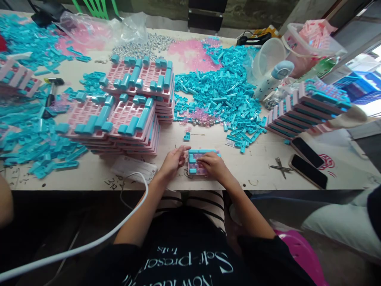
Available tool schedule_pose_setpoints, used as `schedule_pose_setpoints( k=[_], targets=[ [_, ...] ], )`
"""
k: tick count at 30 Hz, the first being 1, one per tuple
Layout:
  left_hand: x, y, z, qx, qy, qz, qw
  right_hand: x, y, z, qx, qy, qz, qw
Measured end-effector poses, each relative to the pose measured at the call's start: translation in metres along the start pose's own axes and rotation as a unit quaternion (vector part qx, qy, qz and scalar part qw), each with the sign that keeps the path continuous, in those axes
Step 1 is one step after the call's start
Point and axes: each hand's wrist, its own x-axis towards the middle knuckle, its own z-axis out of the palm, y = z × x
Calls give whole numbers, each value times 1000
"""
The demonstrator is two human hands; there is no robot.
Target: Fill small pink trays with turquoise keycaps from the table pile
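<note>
A small pink grid panel with blue key-like pieces (200, 172) lies flat near the table's front edge, in front of me. My left hand (175, 163) is at its left side, index finger stretched toward the panel's upper left corner and the other fingers loosely curled. My right hand (214, 166) rests over the panel's right half, its fingers bent together and pointing down onto it. Whatever is under those fingertips is hidden. Just beyond the panel lies a loose blue piece (186, 137) with a bit of clear pink plastic beside it.
Stacked pink-and-blue panels (131, 115) stand left, another leaning stack (306, 107) right. Loose blue pieces (220, 91) are heaped behind. A hammer (51, 97), two phones (308, 171), a crossed metal tool (280, 167) and a white power strip (133, 167) with its cable lie around.
</note>
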Motion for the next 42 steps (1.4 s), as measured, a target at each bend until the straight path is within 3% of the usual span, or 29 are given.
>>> schedule_pose_setpoints(
  k=[5, 9, 14, 16, 18, 21, 23, 26, 30, 36, 42],
  targets=[
    [-5, 2, 7, 188, -62, 33, 980, 1, -13, -19, 105, 82, 55, 990],
    [-4, 1, 14, 272, -140, 47, 951, 5, -23, -27, 130, 60, 2, 990],
    [-4, 0, 21, 311, -167, 33, 935, 6, -23, -26, 135, 54, -11, 989],
    [-4, 1, 22, 352, -128, 58, 926, 6, -20, -25, 132, 51, 4, 990],
    [-4, 3, 21, 419, -19, 88, 904, 7, -15, -23, 105, 42, 13, 993],
    [-2, 5, 15, 523, 140, 78, 837, 8, -8, -21, 44, -5, 1, 999],
    [1, 4, 10, 551, 153, 45, 819, 8, -7, -18, 21, -43, -10, 999],
    [7, -3, 3, 525, 107, 28, 844, 9, -7, -16, -9, -76, -18, 997],
    [15, -16, 1, 482, 60, 58, 872, 10, -6, -13, -36, -93, -15, 995],
    [23, -24, -1, 487, 59, 56, 870, 8, 1, -7, -40, -98, -22, 994],
    [29, -30, -5, 441, 55, 60, 894, 2, 8, 2, -51, -77, -59, 994]
  ],
)
